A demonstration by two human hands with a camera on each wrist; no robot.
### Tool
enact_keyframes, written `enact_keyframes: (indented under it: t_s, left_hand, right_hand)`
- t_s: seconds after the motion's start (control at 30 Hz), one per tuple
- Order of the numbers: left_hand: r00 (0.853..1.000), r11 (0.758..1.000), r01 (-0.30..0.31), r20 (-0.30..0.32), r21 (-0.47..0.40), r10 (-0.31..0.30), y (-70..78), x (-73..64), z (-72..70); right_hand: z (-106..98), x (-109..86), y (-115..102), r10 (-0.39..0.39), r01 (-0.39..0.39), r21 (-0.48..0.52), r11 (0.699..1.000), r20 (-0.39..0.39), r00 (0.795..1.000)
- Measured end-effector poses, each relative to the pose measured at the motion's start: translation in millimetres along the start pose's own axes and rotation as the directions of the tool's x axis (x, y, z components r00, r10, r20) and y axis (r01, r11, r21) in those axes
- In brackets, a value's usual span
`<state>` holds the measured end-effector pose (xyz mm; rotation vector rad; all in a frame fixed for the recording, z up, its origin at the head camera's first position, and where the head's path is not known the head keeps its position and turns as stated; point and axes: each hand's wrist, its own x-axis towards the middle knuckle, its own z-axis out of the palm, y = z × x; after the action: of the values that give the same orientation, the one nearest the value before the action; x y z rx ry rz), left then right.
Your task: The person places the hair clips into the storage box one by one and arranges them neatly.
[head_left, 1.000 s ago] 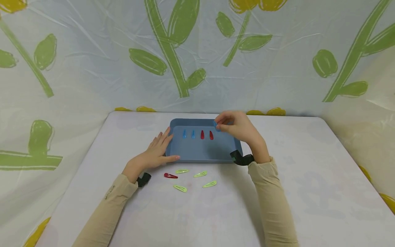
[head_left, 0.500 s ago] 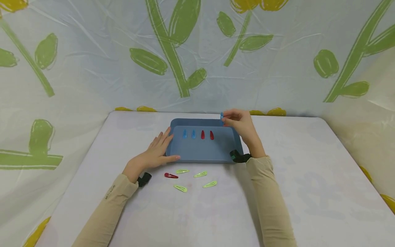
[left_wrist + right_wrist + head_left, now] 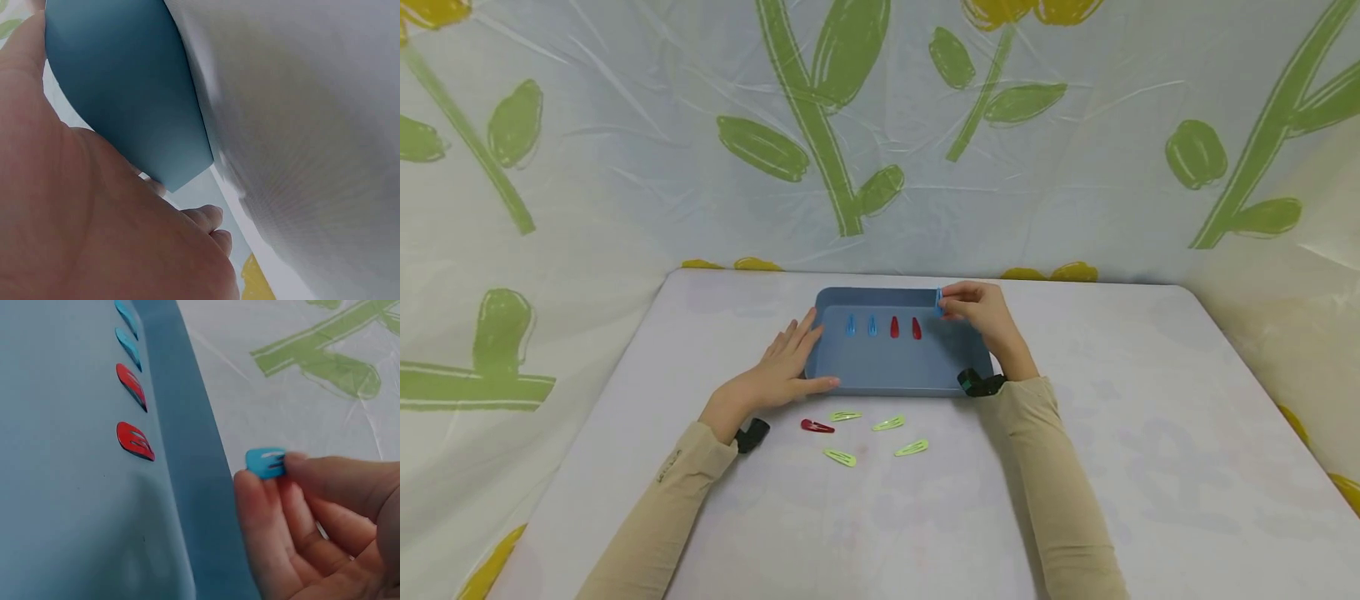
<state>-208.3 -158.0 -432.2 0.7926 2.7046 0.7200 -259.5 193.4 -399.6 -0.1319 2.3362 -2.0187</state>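
Between thumb and fingertips, my right hand [image 3: 987,315] pinches a blue snap hair clip [image 3: 265,462] over the far right part of a blue-grey tray [image 3: 895,367]. Inside the tray a row runs from left to right: two blue hair clips [image 3: 851,324] and two red hair clips [image 3: 895,327]. My left hand [image 3: 775,368] rests against the tray's left side, fingers spread and straight along the rim. In the left wrist view the tray's outer wall [image 3: 125,87] lies beside that palm.
In front of the tray, on the white table [image 3: 865,533], lie a dark red hair clip [image 3: 817,426] and several yellow-green hair clips [image 3: 912,447]. A curtain with a leaf print [image 3: 647,150] hangs behind the table's far edge.
My right hand, with the blue hair clip, has moved slightly right, and in the last half second down toward the tray. The clip has turned upright in the head view. My left hand stays put.
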Motion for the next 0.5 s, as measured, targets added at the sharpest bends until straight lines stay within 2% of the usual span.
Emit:
enact_keyframes:
  t_s: [0.33, 0.5]
  left_hand:
    - [1.000, 1.000, 0.004, 0.002, -0.008, -0.004, 2.3, -1.0, -1.5]
    - [1.000, 1.000, 0.010, 0.006, -0.003, -0.010, 2.5, -0.8, -1.2]
  right_hand:
    - [-0.1, 0.5, 0.6, 0.138, -0.138, -0.085, 0.987, 0.001, 0.990]
    - [1.7, -1.3, -2.7, 0.177, -0.175, -0.104, 0.979, 0.007, 0.984]
